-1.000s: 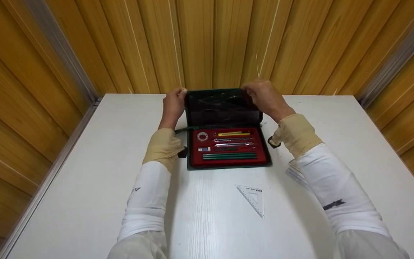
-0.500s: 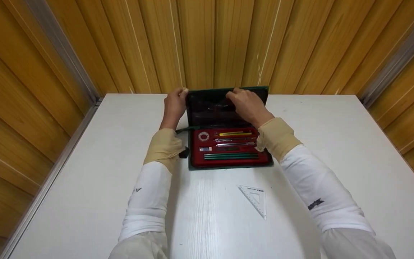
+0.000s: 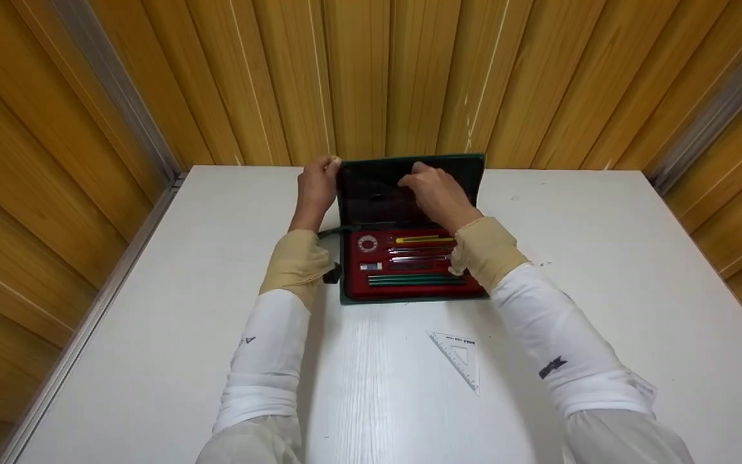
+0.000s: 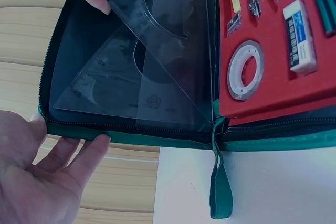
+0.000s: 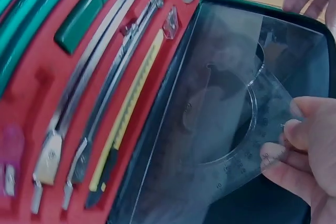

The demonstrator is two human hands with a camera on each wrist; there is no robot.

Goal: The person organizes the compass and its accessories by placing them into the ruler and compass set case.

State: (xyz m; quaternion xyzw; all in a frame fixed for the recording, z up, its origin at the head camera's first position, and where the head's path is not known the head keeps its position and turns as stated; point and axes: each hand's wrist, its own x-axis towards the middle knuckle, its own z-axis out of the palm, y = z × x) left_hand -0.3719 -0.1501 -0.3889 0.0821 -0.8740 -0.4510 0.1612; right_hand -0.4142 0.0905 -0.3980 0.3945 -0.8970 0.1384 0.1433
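A green zip case point(image 3: 413, 299) lies spread open on the table, its lid raised at the far side. My left hand point(image 3: 316, 188) grips the lid's far left corner, thumb on one side and fingers on the other. Inside the lid, my right hand point(image 3: 434, 192) pinches the corner of a clear plastic set square point(image 5: 268, 111) with a curved cut-out and faint numbers. Much of it lies behind the lid's clear pocket point(image 4: 176, 72). Beneath it sits another clear triangle point(image 4: 100, 93).
The red tray point(image 3: 358, 293) holds a white ring point(image 3: 367, 243), an eraser point(image 3: 371, 266), green pencils point(image 3: 416, 280), metal compasses point(image 5: 126, 56) and a yellow-handled cutter point(image 5: 131, 108). A clear set square point(image 3: 461, 354) lies on the white table point(image 3: 358, 386) in front. Wood-patterned panels point(image 3: 409, 84) stand behind.
My right hand has moved left from the lid's far right corner to the middle of the lid, over the pocket. My left hand has stayed at its corner.
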